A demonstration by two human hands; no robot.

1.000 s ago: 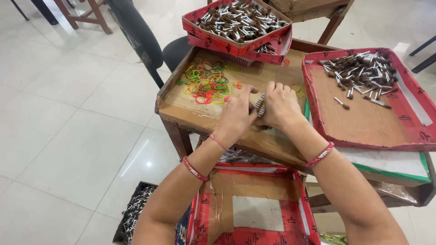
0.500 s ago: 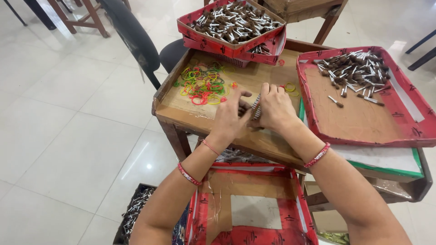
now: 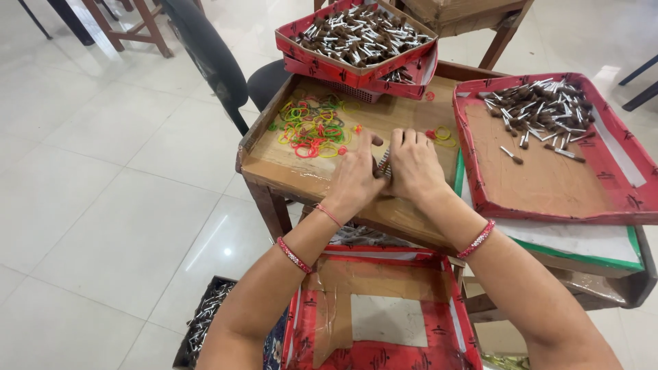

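Note:
Both my hands meet over the brown cardboard tray (image 3: 274, 161) on the small wooden table. My left hand (image 3: 356, 175) and my right hand (image 3: 413, 164) press from either side on a small bundle of thin sticks with dark tips (image 3: 384, 163), most of it hidden between my palms. A heap of coloured rubber bands (image 3: 312, 127) in green, yellow, red and orange lies just left of my hands. A few more bands (image 3: 439, 133) lie to the right of them.
A red tray (image 3: 620, 185) at right holds a pile of loose sticks (image 3: 541, 106). A red box (image 3: 301, 51) full of sticks stands at the back. An empty red box (image 3: 384, 356) lies below my arms, a dark box of sticks (image 3: 205, 322) on the floor. A black chair (image 3: 212, 58) stands left.
My hands stay closed on the stick bundle in nearly the same spot; the view has shifted slightly.

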